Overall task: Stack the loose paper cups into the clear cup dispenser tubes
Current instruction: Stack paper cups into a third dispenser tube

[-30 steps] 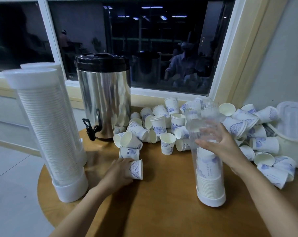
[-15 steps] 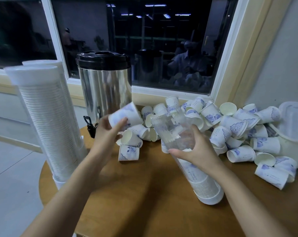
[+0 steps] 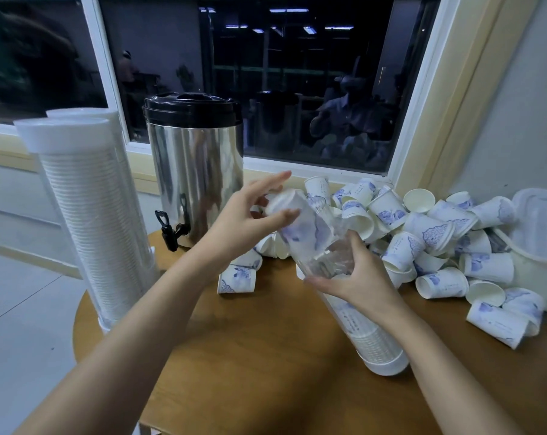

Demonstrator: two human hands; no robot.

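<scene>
A round wooden table (image 3: 234, 356) stands under a dark window (image 3: 297, 73) in a dim room. Far to the left of the left hand, two full dispenser tubes (image 3: 87, 215) with white caps stand upright at the table's edge, packed with white cups from top to bottom. Between them and that hand stands a steel urn (image 3: 196, 171) with a black lid and a black tap.

The left hand (image 3: 244, 224) pinches a paper cup (image 3: 300, 224) by its base end between thumb and fingers, and the cup's mouth end is inside the open top of a clear tube (image 3: 328, 262). The tube leans toward the left hand. Its white base (image 3: 388, 362) rests on the table by the right wrist, and stacked cups fill its lower part. The right hand (image 3: 356, 284) grips the tube round its middle, fingers curled.

Just below the left hand one cup lies on its side. Beyond and to the right of the right hand, loose cups (image 3: 438, 240) lie heaped, some on their sides, some mouth-up. Past them sits a white plastic tub (image 3: 535, 271).
</scene>
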